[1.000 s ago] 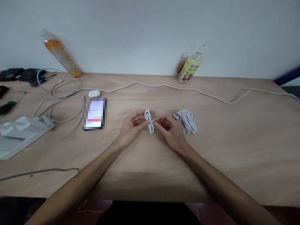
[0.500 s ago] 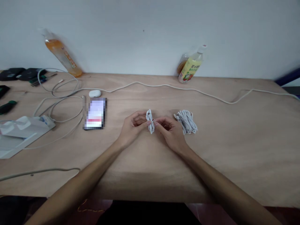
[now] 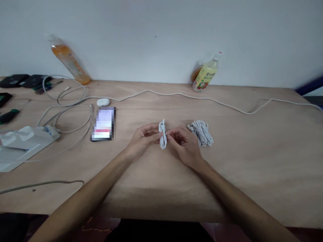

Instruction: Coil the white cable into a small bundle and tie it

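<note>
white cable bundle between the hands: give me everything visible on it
The small white cable bundle is thin cord folded into a narrow hank, upright, pinched at its waist so loops flare above and below. It looks like rubbery plastic. The left hand grips its left side; the right hand pinches its middle, where a thin tie seems to sit. It is held just over the wooden table. No plugs can be made out.

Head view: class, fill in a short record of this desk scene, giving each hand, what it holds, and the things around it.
left hand: grips coiled white cable from the left
right hand: pinches the coil's middle from the right
second cable bundle: lies on the wooden table, right of the hands
phone: flat, left of the hands
two bottles: lean against the wall
long white cord: runs across the table behind
</note>
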{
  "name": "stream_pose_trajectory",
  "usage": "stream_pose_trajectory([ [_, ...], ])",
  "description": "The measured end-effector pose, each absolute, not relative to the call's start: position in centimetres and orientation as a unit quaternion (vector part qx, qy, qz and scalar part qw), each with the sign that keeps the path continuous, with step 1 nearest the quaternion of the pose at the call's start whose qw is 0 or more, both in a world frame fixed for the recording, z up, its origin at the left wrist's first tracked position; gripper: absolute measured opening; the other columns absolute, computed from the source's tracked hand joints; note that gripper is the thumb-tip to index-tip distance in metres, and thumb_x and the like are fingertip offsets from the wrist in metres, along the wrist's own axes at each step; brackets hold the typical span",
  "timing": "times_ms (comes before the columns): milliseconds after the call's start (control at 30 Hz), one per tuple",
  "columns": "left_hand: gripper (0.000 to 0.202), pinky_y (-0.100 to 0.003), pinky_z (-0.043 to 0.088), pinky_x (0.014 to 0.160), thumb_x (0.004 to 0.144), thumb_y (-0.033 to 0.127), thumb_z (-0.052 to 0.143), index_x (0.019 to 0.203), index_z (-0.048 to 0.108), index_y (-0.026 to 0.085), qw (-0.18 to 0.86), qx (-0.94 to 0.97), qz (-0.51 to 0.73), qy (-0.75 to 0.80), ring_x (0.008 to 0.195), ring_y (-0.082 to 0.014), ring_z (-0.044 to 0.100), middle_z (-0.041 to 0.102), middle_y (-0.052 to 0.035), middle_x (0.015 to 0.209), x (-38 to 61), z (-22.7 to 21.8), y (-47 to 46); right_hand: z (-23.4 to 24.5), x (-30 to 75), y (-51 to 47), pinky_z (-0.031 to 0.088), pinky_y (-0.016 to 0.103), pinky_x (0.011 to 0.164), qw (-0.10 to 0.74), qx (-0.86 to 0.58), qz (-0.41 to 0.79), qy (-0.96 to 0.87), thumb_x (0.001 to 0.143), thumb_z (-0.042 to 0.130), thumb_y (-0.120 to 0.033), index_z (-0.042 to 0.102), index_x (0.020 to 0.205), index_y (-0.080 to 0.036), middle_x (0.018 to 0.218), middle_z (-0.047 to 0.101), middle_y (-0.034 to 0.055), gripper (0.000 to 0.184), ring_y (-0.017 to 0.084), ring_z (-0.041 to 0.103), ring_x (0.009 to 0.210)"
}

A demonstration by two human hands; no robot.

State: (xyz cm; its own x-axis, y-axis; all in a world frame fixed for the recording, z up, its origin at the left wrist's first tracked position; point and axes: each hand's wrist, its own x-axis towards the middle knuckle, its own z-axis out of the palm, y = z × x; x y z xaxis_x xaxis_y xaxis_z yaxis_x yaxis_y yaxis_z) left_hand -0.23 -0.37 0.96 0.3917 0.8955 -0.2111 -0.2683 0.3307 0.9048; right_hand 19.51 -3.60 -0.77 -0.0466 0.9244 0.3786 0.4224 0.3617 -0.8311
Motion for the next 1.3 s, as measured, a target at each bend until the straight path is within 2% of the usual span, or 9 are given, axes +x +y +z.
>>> stream_pose_trajectory([
  [233,0.031,-0.028,0.058,0.085,0.083,0.027,0.096,0.111,0.088,0.018,0.769,0.401,0.339,0.364,0.092,-0.0161,0.074,0.084,-0.0086,0.112,-1.1,1.9,-0.2,-0.4,20.3,-3.4,0.050,0.032,0.067,0.433,-0.461,0.198,-0.749,0.105,0.063,-0.019,0.076,0.101,-0.025,0.085,0.070,0.0013,0.015,0.018,0.060,0.071],
  [467,0.028,-0.030,0.059,0.083,0.084,0.027,0.094,0.110,0.089,0.019,0.767,0.407,0.328,0.372,0.092,-0.0181,0.075,0.085,-0.0104,0.115,-1.3,1.7,0.0,-0.2,20.7,-3.4,0.052,0.034,0.070,0.423,-0.445,0.188,-0.767,0.109,0.061,-0.023,0.077,0.101,-0.025,0.091,0.073,0.0040,0.018,0.020,0.061,0.074],
  [567,0.031,-0.033,0.060,0.085,0.084,0.029,0.093,0.113,0.088,0.020,0.734,0.438,0.353,0.380,0.094,-0.0202,0.077,0.086,-0.0099,0.113,-1.1,1.5,0.0,-0.2,20.6,-3.4,0.052,0.033,0.068,0.431,-0.462,0.239,-0.738,0.107,0.065,-0.028,0.078,0.099,-0.025,0.085,0.072,0.0028,0.016,0.019,0.060,0.070],
  [633,0.033,-0.034,0.061,0.088,0.085,0.030,0.092,0.115,0.087,0.020,0.704,0.466,0.374,0.384,0.095,-0.0215,0.078,0.086,-0.0087,0.108,-1.0,1.4,-0.1,-0.3,20.4,-3.3,0.050,0.032,0.063,0.438,-0.475,0.313,-0.696,0.104,0.070,-0.034,0.078,0.097,-0.024,0.082,0.071,0.0018,0.015,0.018,0.059,0.068],
  [800,0.036,-0.036,0.061,0.091,0.085,0.032,0.090,0.118,0.085,0.019,0.636,0.533,0.397,0.393,0.097,-0.0236,0.079,0.087,-0.0088,0.106,-0.6,1.2,-0.3,-0.1,20.0,-3.1,0.046,0.029,0.053,0.448,-0.482,0.478,-0.581,0.093,0.079,-0.049,0.078,0.091,-0.023,0.083,0.074,0.0023,0.026,0.015,0.056,0.062],
  [1067,0.038,-0.038,0.063,0.097,0.089,0.034,0.086,0.123,0.082,0.019,0.592,0.575,0.408,0.390,0.110,-0.0268,0.081,0.086,-0.0107,0.120,-0.3,1.1,-0.5,0.6,19.6,-3.2,0.036,0.027,0.044,0.447,-0.514,0.514,-0.521,0.085,0.082,-0.055,0.077,0.086,-0.022,0.065,0.063,-0.0023,0.033,0.011,0.045,0.048],
  [1300,0.039,-0.038,0.063,0.098,0.091,0.036,0.085,0.125,0.081,0.017,0.583,0.585,0.404,0.392,0.109,-0.0271,0.082,0.087,-0.0110,0.118,-0.3,0.9,-0.5,0.6,19.6,-3.2,0.033,0.027,0.044,0.444,-0.518,0.526,-0.509,0.083,0.085,-0.063,0.076,0.084,-0.021,0.060,0.056,-0.0042,0.043,0.011,0.041,0.046],
])
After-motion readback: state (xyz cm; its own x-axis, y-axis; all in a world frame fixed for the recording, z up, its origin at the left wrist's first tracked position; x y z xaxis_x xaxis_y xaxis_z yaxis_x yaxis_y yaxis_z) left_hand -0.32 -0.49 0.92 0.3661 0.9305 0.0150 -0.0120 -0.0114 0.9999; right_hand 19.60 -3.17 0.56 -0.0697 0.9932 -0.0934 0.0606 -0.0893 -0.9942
